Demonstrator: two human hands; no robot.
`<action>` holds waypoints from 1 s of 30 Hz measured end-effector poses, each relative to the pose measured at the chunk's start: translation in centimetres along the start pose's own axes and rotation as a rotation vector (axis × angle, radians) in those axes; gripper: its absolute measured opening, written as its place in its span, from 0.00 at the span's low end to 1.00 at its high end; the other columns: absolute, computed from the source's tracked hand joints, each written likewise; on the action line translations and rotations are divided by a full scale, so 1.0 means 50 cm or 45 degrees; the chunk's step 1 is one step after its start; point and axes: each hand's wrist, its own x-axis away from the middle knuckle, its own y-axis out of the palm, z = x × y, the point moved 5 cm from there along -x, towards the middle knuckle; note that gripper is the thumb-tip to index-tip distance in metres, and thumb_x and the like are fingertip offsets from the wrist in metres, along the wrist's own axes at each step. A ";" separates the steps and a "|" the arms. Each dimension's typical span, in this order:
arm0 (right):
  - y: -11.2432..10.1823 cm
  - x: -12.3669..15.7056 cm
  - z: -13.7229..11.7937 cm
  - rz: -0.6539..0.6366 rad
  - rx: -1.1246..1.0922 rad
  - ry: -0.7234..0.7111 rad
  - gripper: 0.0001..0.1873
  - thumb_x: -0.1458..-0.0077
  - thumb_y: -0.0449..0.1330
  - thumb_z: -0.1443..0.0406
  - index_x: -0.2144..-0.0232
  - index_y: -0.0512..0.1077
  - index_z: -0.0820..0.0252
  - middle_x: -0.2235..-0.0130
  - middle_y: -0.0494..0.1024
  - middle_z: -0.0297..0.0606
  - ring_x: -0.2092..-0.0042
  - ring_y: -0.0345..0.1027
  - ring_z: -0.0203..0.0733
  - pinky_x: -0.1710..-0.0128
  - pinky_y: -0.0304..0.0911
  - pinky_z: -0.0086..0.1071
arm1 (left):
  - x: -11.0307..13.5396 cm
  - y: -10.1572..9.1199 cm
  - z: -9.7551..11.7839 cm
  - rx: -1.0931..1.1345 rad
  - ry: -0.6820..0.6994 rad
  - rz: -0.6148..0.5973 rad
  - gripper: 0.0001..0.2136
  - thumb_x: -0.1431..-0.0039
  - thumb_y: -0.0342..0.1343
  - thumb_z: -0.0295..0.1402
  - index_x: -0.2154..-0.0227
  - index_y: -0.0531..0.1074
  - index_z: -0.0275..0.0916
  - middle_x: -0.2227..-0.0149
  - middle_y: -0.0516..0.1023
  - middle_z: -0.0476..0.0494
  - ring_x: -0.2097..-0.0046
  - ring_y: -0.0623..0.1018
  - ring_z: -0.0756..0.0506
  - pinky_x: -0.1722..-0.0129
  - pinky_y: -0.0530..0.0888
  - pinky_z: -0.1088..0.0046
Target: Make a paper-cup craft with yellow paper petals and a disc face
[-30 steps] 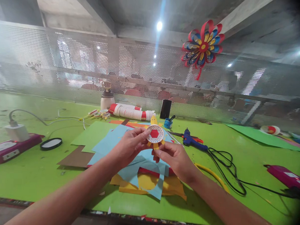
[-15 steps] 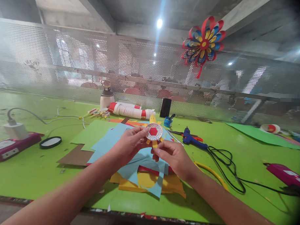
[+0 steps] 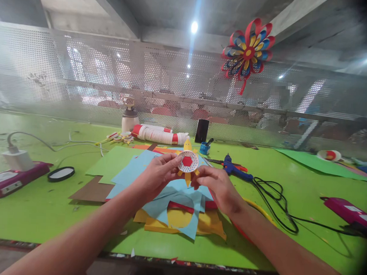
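A small paper turtle (image 3: pixel 188 161) with a round white patterned shell, a red hexagon in its middle and yellow head, feet and tail is held up in front of me. My left hand (image 3: pixel 162 171) pinches the left side of its shell between thumb and fingers. Close by the hind foot on the other side, my right hand (image 3: pixel 214 184) has its fingers bent and drawn together, seeming to grip that foot. The tail hangs free between both hands. Beneath them lies a pile of blue paper sheets (image 3: pixel 129 169), with cut yellow paper (image 3: pixel 209 223) at the front.
A blue hot glue gun (image 3: pixel 235 169) with a black cable lies at right, near scissors. Stacked paper cups (image 3: pixel 162 135), a phone (image 3: pixel 202 131) and a blue pot (image 3: pixel 204 148) stand behind. Power strips (image 3: pixel 22 180) sit at left and far right. A paper flower (image 3: pixel 249 52) hangs above.
My right hand has let go of the turtle's tail and shifted slightly up and right to its hind foot. The left hand keeps its hold on the shell.
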 end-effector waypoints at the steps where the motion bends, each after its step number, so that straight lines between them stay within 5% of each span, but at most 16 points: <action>1: -0.013 -0.005 0.000 0.070 -0.035 -0.010 0.06 0.53 0.57 0.66 0.76 0.72 0.63 0.74 0.74 0.38 0.71 0.67 0.38 0.67 0.62 0.35 | 0.000 0.000 -0.002 -0.019 -0.009 -0.005 0.09 0.43 0.56 0.36 0.68 0.72 0.33 0.66 0.76 0.40 0.64 0.74 0.47 0.60 0.71 0.66; 4: -0.043 -0.016 -0.004 0.209 -0.166 -0.048 0.12 0.48 0.57 0.60 0.74 0.73 0.63 0.72 0.74 0.38 0.70 0.67 0.39 0.67 0.63 0.35 | 0.003 0.004 -0.011 -0.099 -0.060 -0.074 0.10 0.44 0.57 0.37 0.68 0.72 0.34 0.66 0.74 0.43 0.64 0.73 0.48 0.61 0.70 0.68; 10: -0.037 -0.015 -0.013 0.105 -0.197 -0.011 0.10 0.49 0.62 0.59 0.72 0.73 0.61 0.73 0.72 0.34 0.70 0.64 0.35 0.67 0.61 0.32 | 0.014 0.012 -0.037 -0.372 -0.181 -0.245 0.11 0.45 0.57 0.40 0.68 0.73 0.36 0.66 0.72 0.46 0.63 0.72 0.48 0.63 0.69 0.72; 18: -0.046 -0.010 -0.021 0.256 -0.225 -0.035 0.06 0.56 0.66 0.63 0.76 0.75 0.61 0.75 0.73 0.33 0.73 0.62 0.32 0.71 0.59 0.30 | 0.016 0.014 -0.041 -0.475 -0.219 -0.325 0.11 0.44 0.56 0.41 0.67 0.73 0.36 0.67 0.73 0.45 0.63 0.72 0.48 0.62 0.69 0.70; 30: -0.042 -0.019 -0.022 0.201 -0.306 -0.056 0.12 0.50 0.63 0.58 0.78 0.74 0.60 0.76 0.74 0.33 0.73 0.64 0.34 0.69 0.61 0.31 | 0.018 0.014 -0.036 -0.457 -0.213 -0.333 0.11 0.44 0.56 0.40 0.67 0.73 0.36 0.67 0.72 0.46 0.64 0.72 0.49 0.65 0.68 0.73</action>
